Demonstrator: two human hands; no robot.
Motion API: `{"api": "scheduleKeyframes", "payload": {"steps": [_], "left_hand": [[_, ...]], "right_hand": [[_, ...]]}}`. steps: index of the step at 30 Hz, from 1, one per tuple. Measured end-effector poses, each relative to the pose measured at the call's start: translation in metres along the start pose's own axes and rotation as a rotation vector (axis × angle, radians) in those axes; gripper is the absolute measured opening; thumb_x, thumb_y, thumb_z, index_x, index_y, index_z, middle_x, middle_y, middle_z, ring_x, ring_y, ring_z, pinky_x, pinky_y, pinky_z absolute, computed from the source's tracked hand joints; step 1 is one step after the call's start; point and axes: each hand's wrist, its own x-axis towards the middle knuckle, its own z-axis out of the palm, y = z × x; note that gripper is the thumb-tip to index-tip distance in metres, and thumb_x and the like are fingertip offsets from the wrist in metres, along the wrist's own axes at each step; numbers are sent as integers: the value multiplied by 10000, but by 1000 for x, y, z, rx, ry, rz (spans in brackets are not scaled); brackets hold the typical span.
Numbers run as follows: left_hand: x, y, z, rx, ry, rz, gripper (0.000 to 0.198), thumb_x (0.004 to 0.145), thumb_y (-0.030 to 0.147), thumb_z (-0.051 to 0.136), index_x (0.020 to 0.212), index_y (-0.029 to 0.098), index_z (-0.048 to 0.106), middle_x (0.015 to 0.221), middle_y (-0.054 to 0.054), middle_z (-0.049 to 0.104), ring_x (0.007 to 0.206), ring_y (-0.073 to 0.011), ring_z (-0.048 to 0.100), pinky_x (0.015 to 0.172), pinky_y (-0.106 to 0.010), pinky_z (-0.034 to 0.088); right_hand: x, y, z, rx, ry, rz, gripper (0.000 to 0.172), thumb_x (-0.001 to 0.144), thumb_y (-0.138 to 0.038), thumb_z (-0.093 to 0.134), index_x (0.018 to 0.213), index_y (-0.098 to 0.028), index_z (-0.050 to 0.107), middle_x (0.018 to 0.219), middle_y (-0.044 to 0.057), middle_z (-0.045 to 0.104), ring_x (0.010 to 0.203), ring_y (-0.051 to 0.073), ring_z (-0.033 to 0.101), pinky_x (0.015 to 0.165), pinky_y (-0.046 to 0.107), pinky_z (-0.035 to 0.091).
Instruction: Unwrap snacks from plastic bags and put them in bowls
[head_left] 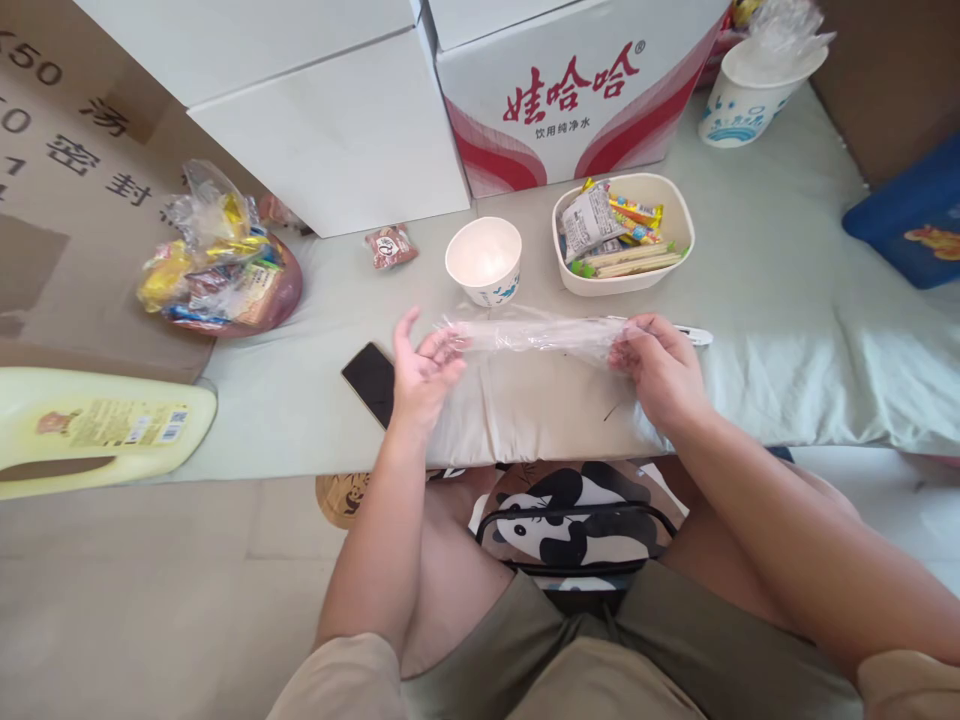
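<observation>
Status: clear plastic bag (536,333) pulled out long and flat between my two hands, held just above the cloth-covered table (787,300), right in front of the near paper cup (486,290). My left hand (421,368) has the thumb lifted away and the fingers curled onto the bag's left end. My right hand (660,365) pinches the right end, fingers bunched tight. Bag looks empty to me. Its mouth isn't visible, so I can't tell if it's opened. My read: early stage. The bag is in hand and straightened, nothing is in it, and every snack sits where it lies.

Containers:
- Near paper cup: empty, plain white inside.
- Cream bowl (622,280), just right of that cup: wrapped snacks (607,225), with pale sticks laid along its front side.
- Reddish dish (289,290), far left: heaped with snack packs (214,260) under loose plastic.
- Second paper cup (739,105), back right: crumpled plastic poking out, contents otherwise hidden.

One small packet (390,245) lies loose between the dish and the near cup. Dark phone (371,380) lies beside my left wrist. White pen-like thing (694,335) just past my right hand, partly hidden. Red-and-white carton (570,90) stands behind the bowl. Yellow jug (97,425) lies on its side at far left.
</observation>
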Motion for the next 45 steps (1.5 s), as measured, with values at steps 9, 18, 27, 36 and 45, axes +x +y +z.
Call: {"api": "scheduleKeyframes", "payload": {"steps": [9,18,27,36,45], "left_hand": [[3,11,4,-107,77,-137,317,674,451,796,740,183,640,617,22,631,584,-112,613,673,-264,539],[1,16,2,-172,52,-242,433,680,604,711,761,193,601,638,0,639,546,-129,617,552,-264,511],[-1,26,2,-100,48,-424,129,650,263,675,717,186,595,515,33,572,431,-89,517,418,-190,387],[-3,32,-1,53,32,-524,284,786,390,594,608,168,590,402,15,485,305,-51,310,304,-181,146],[-8,35,1,-9,-26,-394,198,598,182,683,768,203,584,674,22,674,486,-87,565,412,-167,351]], "right_hand": [[-2,2,-4,-120,-69,-101,173,858,-388,611,754,-261,557,692,-17,570,626,155,556,629,321,512],[-8,-9,-1,-352,-35,-97,247,874,-421,588,716,-240,530,559,-39,481,432,111,392,418,268,311],[-7,-9,-1,-348,-55,-60,101,794,-305,598,856,-247,544,553,-63,525,441,127,463,435,266,357],[-15,-20,-9,-668,-66,-291,302,851,-313,500,562,-230,530,491,-9,538,488,145,488,510,290,376],[-13,-24,-20,-603,-47,-192,102,775,-267,572,703,-221,626,544,-14,589,482,147,545,488,282,424]]}}
